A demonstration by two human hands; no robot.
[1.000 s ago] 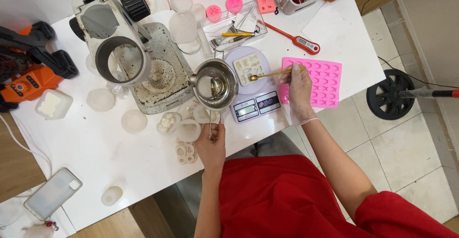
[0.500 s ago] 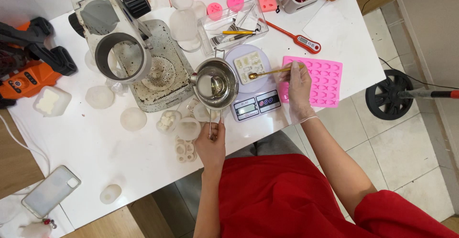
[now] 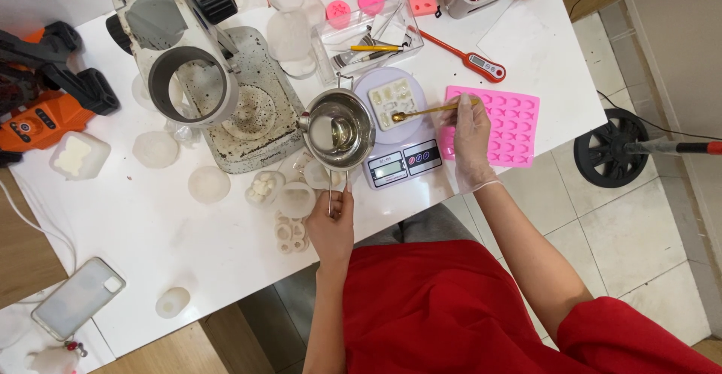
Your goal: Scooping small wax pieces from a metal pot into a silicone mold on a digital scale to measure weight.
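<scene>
My left hand (image 3: 332,224) grips the thin handle of a small steel melting pot (image 3: 340,129) that holds pale liquid, held just left of a white digital scale (image 3: 398,162). My right hand (image 3: 471,130), in a clear glove, holds a gold spoon (image 3: 423,112) whose bowl rests over a small clear mould (image 3: 392,103) with pale cavities, which sits on the scale's round plate. Under the right hand lies a pink silicone mould (image 3: 511,127).
On the white table (image 3: 150,254) stand a grey machine with a round opening (image 3: 184,58), several frosted round moulds (image 3: 208,184), a clear tray of tools (image 3: 368,39), a red probe thermometer (image 3: 466,57), small pink moulds (image 3: 370,0), a phone (image 3: 77,297) and an orange tool (image 3: 37,118).
The spoon's bowl has moved a little over the clear mould. The pot and my left hand stay where they were.
</scene>
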